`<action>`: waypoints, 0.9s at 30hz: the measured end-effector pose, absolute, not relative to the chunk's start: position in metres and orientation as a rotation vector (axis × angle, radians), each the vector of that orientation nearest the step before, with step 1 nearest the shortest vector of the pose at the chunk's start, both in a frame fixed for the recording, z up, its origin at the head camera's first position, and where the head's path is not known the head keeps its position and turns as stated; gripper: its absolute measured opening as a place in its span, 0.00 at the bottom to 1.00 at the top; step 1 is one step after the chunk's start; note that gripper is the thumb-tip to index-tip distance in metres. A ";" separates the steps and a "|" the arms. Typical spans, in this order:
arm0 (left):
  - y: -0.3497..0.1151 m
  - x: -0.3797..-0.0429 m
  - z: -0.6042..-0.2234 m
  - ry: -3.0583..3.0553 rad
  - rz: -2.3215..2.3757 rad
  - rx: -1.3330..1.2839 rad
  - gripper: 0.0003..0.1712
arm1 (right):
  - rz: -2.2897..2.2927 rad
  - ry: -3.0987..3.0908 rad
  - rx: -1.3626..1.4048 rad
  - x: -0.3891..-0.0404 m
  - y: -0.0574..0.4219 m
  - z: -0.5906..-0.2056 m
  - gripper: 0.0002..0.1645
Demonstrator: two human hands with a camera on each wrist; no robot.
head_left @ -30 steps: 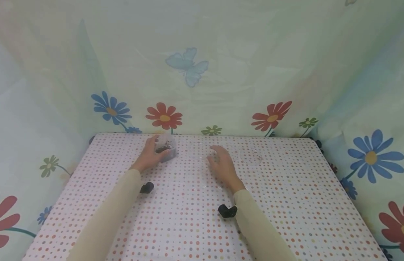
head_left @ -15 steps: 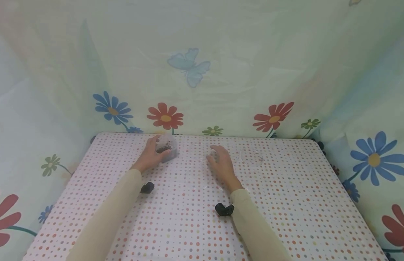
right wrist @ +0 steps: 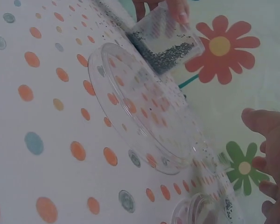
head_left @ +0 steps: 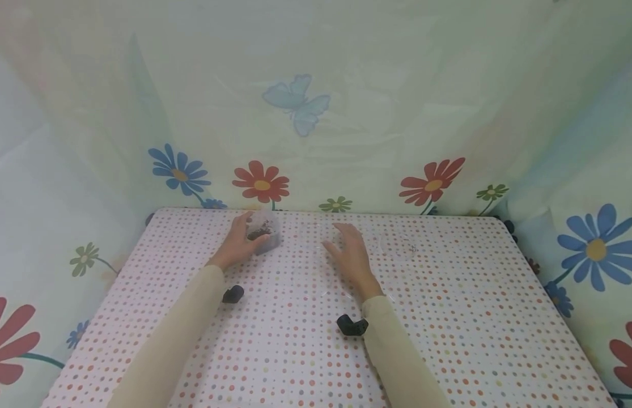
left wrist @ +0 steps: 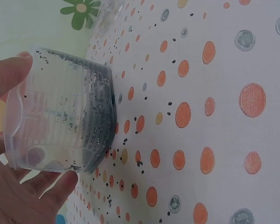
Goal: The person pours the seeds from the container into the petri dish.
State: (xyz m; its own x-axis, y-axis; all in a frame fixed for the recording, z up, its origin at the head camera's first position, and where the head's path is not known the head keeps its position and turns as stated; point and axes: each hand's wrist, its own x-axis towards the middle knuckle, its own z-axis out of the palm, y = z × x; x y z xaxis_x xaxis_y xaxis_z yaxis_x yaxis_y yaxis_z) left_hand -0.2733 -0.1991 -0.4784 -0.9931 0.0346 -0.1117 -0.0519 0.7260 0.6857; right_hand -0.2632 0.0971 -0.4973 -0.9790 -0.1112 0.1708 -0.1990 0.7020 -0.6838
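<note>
My left hand (head_left: 234,243) grips a clear plastic tub (left wrist: 65,112) from the side, thumb on one face and fingers on the other. Small black grains (left wrist: 98,112) lie heaped at its bottom, with a few stuck to its walls. The tub stands on or just above the table, near the back edge; I cannot tell which. My right hand (head_left: 351,255) hovers to the right, fingers apart and holding nothing. In the right wrist view, a large clear round dish (right wrist: 123,109) lies on the table between the hands.
Stray black grains (left wrist: 170,103) dot the dotted tabletop (head_left: 295,351) near the tub. A smaller clear round dish (right wrist: 192,207) and another clear piece with dark grains lie beyond the large dish. A flowered curtain (head_left: 377,113) hangs right behind the table.
My right hand's fingers have spread and straightened a little. My left hand keeps its grip on the tub. The head view has shifted slightly.
</note>
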 end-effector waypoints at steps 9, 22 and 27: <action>-0.201 -0.274 -0.482 2.806 1.131 -0.018 0.53 | 1.318 -2.736 0.189 -0.261 0.089 -0.505 0.39; -0.199 -0.277 -0.481 2.805 1.126 -0.006 0.53 | 1.197 -2.753 0.196 -0.264 0.084 -0.516 0.38; -0.200 -0.276 -0.482 2.807 1.127 -0.011 0.53 | 1.220 -2.762 0.192 -0.267 0.087 -0.513 0.39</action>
State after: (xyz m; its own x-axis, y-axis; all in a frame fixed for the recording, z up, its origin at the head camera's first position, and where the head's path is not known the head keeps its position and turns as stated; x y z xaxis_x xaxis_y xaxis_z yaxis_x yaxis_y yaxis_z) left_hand -0.2765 -0.2000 -0.4819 -0.9932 0.0368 -0.1106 -0.0499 0.7234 0.6887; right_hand -0.2674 0.0866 -0.5131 -0.9853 -0.0688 0.1565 -0.1621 0.6678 -0.7265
